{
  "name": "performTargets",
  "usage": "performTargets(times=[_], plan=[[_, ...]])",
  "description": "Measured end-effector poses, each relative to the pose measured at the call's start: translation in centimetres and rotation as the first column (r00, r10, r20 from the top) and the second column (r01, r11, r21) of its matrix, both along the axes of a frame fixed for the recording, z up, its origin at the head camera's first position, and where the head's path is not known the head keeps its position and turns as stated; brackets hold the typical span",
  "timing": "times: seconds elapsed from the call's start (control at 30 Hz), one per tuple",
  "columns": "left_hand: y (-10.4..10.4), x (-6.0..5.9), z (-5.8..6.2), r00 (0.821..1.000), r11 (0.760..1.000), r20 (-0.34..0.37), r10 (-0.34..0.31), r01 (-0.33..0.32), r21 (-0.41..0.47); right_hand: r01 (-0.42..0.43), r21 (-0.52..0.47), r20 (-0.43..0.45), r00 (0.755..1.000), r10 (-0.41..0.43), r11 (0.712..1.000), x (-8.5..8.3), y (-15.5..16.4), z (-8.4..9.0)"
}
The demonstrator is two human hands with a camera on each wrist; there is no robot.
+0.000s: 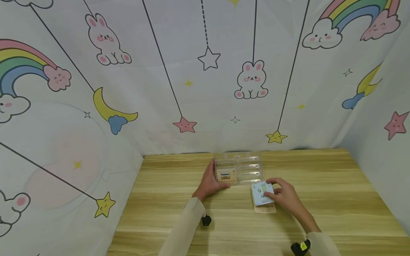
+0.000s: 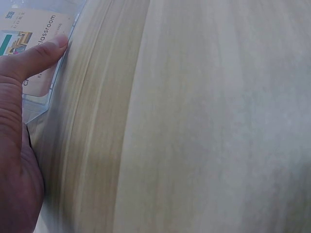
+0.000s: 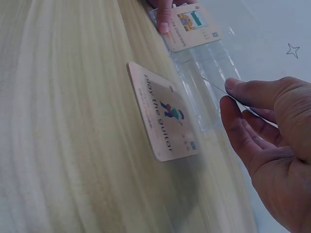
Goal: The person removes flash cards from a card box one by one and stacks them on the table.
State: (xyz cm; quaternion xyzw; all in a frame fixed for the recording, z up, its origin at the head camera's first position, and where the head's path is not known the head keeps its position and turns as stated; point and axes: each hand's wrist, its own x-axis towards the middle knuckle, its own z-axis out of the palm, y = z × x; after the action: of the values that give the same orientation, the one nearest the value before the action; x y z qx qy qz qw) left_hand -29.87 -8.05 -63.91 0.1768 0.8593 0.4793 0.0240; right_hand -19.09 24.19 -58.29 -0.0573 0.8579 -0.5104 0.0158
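Note:
A clear plastic card box (image 1: 246, 164) with several slots stands at the middle of the wooden table (image 1: 320, 185). My left hand (image 1: 212, 179) holds its left end. The thumb (image 2: 41, 54) presses the front wall over a tan "classroom" card (image 1: 226, 175) standing in a front slot. To the right of the box, my right hand (image 1: 271, 187) pinches a blue and white card (image 1: 262, 193) between thumb and fingers. That card shows edge-on in the right wrist view (image 3: 243, 101). Under it a tan "play the guitar" card (image 3: 165, 111) lies flat on the table.
A printed cloth with rabbits, stars and rainbows (image 1: 205, 89) closes off the back and both sides of the table. Bare wood runs along the front and out to the right edge. Cream sleeves and wrist-worn cameras show at the bottom of the head view.

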Motion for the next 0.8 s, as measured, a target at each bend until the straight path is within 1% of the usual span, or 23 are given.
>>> performTargets(times=[0.2,0.37,0.43,0.6,0.8], plan=[[-0.1,-0.1,-0.2,1.0,1.0,-0.006,-0.009,0.009,0.001,0.018,-0.018,0.038,0.999,-0.017,1.0,0.8,0.2,-0.9],[-0.1,0.1,-0.2,0.999,0.999,0.001,-0.037,0.037,0.039,0.031,-0.034,0.048,0.998,-0.03,0.999,1.3,0.0,-1.4],[-0.1,0.1,-0.2,0.999,0.998,-0.001,-0.036,0.036,0.043,0.041,-0.031,0.047,0.998,-0.039,0.999,1.5,-0.1,-1.5],[-0.1,0.1,-0.3,1.0,0.999,0.01,-0.028,0.028,0.031,0.041,0.008,0.022,0.999,-0.041,0.999,1.6,-0.2,-1.8],[-0.1,0.1,-0.3,1.0,1.0,0.009,-0.015,0.015,0.011,0.022,0.098,-0.044,0.999,-0.018,0.995,1.5,0.1,-2.5]])
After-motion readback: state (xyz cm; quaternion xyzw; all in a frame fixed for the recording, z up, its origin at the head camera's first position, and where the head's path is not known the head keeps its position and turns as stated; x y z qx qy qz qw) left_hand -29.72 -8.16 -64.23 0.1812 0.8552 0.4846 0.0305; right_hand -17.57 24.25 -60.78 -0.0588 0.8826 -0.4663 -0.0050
